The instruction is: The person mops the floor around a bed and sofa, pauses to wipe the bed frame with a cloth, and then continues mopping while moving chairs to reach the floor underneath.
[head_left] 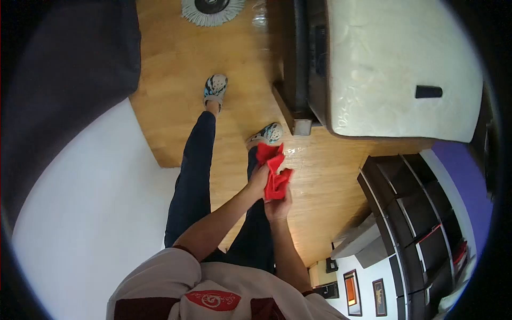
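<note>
A crumpled red cloth [277, 184] is held between both of my hands, in front of my body and above the floor. My left hand [259, 180] grips its left side, with the fingers partly hidden by the folds. At the cloth's lower right edge, my right hand [279, 207] has its fingers closed on the fabric. The upper part of the cloth overlaps the view of one patterned clog [269, 133].
A bare mattress [394, 64] with a dark object [429, 92] on it lies at the upper right, beside a dark bed frame [295, 106]. A mop head [212, 10] rests on the wooden floor [170, 69]. Dark shelves [410, 213] stand at the right.
</note>
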`<control>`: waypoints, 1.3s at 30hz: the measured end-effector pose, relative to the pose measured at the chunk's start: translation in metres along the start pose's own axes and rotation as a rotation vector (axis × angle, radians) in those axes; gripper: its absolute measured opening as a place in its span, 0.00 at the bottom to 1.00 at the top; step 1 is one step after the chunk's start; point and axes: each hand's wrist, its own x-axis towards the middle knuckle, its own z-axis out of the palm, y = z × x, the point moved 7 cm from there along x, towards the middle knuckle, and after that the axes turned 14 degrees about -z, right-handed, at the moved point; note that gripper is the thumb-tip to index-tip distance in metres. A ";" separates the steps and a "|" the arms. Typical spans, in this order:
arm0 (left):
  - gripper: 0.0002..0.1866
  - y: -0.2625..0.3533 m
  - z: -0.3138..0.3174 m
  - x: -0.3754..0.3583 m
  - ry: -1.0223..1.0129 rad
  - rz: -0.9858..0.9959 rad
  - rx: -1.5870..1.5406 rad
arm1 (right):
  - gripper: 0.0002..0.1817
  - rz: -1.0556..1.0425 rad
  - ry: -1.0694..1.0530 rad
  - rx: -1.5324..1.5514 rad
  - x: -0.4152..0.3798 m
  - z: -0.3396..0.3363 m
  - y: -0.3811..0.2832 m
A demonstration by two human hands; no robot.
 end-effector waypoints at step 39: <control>0.15 0.000 0.104 -0.194 -0.121 0.463 2.926 | 0.15 -0.563 0.309 -0.090 -0.183 -0.286 -0.167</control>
